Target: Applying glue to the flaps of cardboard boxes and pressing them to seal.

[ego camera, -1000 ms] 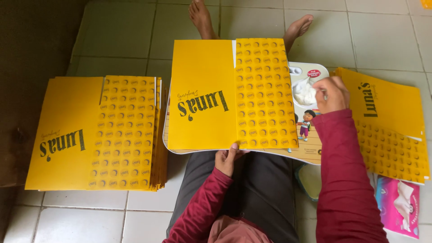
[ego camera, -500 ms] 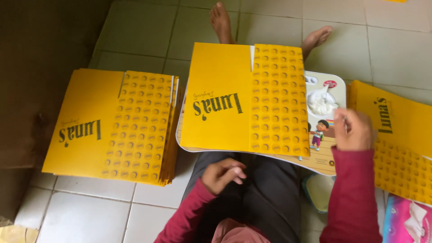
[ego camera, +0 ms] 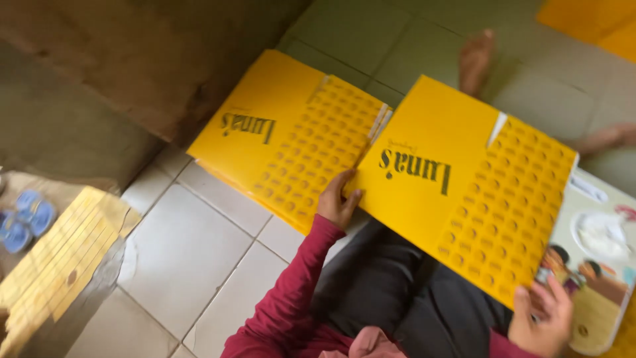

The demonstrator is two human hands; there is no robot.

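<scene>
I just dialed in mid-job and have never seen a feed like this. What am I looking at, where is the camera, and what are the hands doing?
There is no machine here: a person sits on a tiled floor, and the single picture comes from a camera worn on their head, looking down at their own hands and lap. Both arms wear dark red sleeves. The left hand grips the near left edge of a flat yellow cardboard sheet lying across the lap. The right hand rests at that sheet's lower right corner, over an illustrated board underneath it. To the left, a stack of matching yellow sheets lies on the floor. The person's bare feet show beyond.
</scene>
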